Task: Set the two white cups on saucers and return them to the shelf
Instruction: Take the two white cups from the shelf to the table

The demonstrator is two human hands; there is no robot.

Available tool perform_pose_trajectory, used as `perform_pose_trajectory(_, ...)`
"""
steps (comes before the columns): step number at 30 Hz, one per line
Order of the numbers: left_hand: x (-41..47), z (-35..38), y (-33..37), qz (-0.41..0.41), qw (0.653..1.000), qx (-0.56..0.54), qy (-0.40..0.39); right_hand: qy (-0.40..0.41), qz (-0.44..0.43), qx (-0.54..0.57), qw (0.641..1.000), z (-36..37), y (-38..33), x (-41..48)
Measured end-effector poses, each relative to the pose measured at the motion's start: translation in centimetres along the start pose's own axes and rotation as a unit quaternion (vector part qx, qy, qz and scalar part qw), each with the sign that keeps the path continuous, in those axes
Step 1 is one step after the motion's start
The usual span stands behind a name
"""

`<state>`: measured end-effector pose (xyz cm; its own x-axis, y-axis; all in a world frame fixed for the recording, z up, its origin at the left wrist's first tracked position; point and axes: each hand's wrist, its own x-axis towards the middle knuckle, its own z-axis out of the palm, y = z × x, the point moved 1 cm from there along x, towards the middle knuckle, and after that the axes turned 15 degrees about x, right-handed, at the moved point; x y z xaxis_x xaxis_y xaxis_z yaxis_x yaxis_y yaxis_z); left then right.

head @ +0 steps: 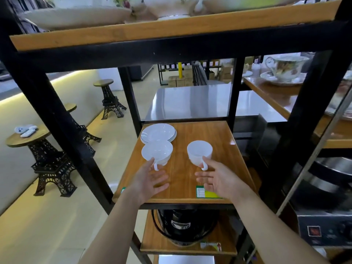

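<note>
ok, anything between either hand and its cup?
Nothing visible. The left hand is at the left cup, thumb by its handle; the right hand likewise at the right cup. The saucers sit stacked behind the left cup.

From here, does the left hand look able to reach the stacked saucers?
Probably yes, but not straight: the left cup sits between the left hand and the saucers, so it must go over or around it.

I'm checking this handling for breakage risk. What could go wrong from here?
The left cup sits right against the stacked saucers, so lifting it could knock them. Both hands, left hand and right hand, are open with only a fingertip at each handle, so either cup, including the right cup, might tip.
</note>
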<state>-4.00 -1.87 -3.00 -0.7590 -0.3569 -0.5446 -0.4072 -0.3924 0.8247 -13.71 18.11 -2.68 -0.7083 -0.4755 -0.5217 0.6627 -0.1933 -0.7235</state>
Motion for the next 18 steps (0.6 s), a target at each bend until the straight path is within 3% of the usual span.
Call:
perform_pose_trajectory(7, 0.9, 0.8, -0.2, 0.050, 0.995, -0.033, 0.077, 0.075, -0.036, -0.008, 0.997, 0.8, -0.2, 0.7)
perform_pose_trajectory(12, 0.9, 0.9, -0.4, 0.124, 0.979, -0.014, 0.158, 0.108, -0.114, -0.062, 0.986, 0.9, 0.5, 1.3)
perform_pose_trajectory(18, -0.7, 0.9, -0.7, 0.125, 0.971, 0.030, 0.201, 0.109, -0.159, -0.068, 0.979, 0.1, 0.9, 0.4)
